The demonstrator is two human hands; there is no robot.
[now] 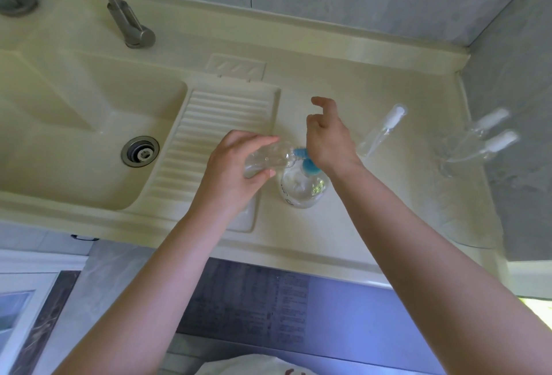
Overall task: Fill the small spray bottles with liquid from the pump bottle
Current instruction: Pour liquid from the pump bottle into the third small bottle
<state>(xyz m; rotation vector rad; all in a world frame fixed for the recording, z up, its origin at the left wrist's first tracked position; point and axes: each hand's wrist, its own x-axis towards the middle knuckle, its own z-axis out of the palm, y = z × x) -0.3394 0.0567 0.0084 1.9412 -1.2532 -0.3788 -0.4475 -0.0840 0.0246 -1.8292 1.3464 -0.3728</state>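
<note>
A: Left hand (236, 165)?
B: Fingers and thumb curled round a small clear spray bottle (268, 159), held tilted on its side, open neck toward the blue pump nozzle (300, 152). A little clear liquid inside. No label readable on it

A: Right hand (327, 138)?
B: Heel of the hand over the blue pump head (309, 164); fingers loosely bent and raised, index crooked above the rest, holding nothing

A: Pump bottle (301, 189)?
B: Stands upright on the cream countertop (373, 210), just right of the ribbed drainboard (215, 123). Clear body, clear liquid. Dark print low on its left side, too small and warped to read

A: Other bottles?
B: One capped spray bottle (380, 131), white top, right of the hand. Two more capped bottles (484, 138) near the right wall, blurred

A: Surroundings?
B: Sink basin (74, 135) with steel drain (140, 152), metal faucet (128, 19) behind. Below the counter edge, a purple panel (268, 300) with columns of fine print, illegible
</note>
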